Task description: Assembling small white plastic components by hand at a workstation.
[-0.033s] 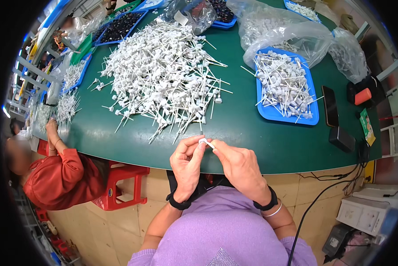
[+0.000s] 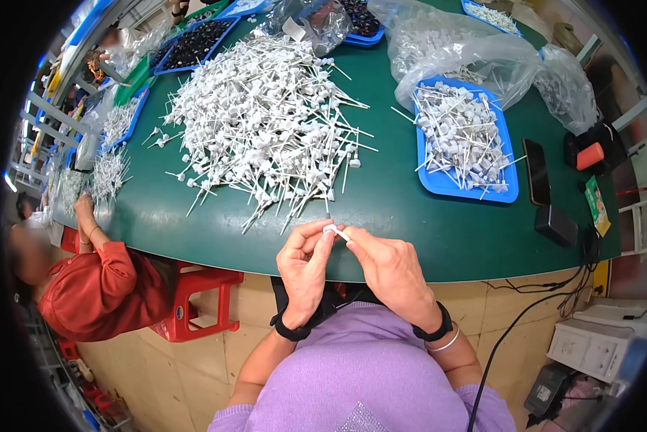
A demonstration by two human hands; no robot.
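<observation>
This is looking like a small factory assembly workshop. A long green counter (image 2: 410,209) is carrying a big heap of identical white plastic stemmed parts (image 2: 266,122) at about twelve o'clock, and a blue tray (image 2: 507,191) at two o'clock is holding more of them. Clear plastic bags (image 2: 467,50) of parts are lying beyond it. At nine o'clock a co-worker in a red top (image 2: 93,291) is sitting on a red plastic stool (image 2: 201,302), working at the same counter.
</observation>
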